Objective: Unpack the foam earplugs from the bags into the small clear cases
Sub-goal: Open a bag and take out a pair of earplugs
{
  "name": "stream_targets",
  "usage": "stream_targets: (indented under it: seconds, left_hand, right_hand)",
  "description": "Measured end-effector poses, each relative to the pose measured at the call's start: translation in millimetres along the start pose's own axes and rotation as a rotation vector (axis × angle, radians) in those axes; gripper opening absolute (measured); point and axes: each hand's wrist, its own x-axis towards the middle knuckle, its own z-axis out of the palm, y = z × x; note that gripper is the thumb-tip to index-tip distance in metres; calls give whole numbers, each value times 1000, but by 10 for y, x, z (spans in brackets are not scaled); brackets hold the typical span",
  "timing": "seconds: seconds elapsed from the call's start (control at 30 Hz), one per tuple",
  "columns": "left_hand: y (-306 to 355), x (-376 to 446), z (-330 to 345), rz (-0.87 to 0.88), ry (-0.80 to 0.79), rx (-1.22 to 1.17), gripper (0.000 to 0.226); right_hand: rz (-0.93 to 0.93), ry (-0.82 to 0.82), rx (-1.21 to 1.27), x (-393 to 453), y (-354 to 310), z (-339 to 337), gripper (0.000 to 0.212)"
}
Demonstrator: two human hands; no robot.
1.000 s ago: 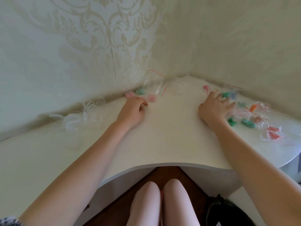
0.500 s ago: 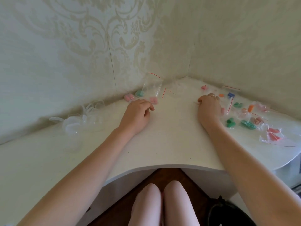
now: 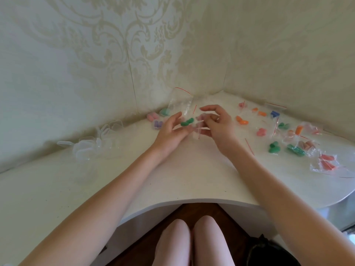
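While both pinch one clear bag (image 3: 196,129), left hand (image 3: 171,131) fingers loosely spread, right hand (image 3: 217,125) curled.

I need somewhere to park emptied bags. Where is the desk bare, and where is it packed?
Bare: the wide strip of desk between the forearms, from the hands down to the curved front edge, and the near-left corner below the clear cases. Crowded: the right side with bagged earplugs, and the back corner around the filled cases.

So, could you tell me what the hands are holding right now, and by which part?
Both hands, left hand and right hand, hold a small clear bag with green earplugs between their fingertips; the exact grip points are unclear.
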Motion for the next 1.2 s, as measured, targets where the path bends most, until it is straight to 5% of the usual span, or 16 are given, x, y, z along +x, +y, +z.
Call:
stream_targets:
  seconds: [0.07,0.2,0.33,0.77,1.03,1.1,1.2]
  left_hand:
    - [-6,14,-47,-21,44,-137,51]
    - [-33,67,-129,75,190,35,31]
    - [-45,76,-179,101,243,57,27]
    - [17,84,-287,-28,200,-346,15]
    - [29,88,-319,-49,245,-336,16]
    - [13,62,-287,117,347,-56,13]
    - [42,-20,-219,611,457,400,18]
  right_hand:
    - [56,-36,25,-6,41,28,18]
    - [252,-120,91,7,40,18,20]
    - [189,-163,-62,-43,94,33,17]
    - [267,-41,139,30,71,-88,13]
    - [283,-4,185,25,38,-94,2]
    - [270,0,167,24,31,-86,3]
    - [179,42,92,18,31,-74,11]
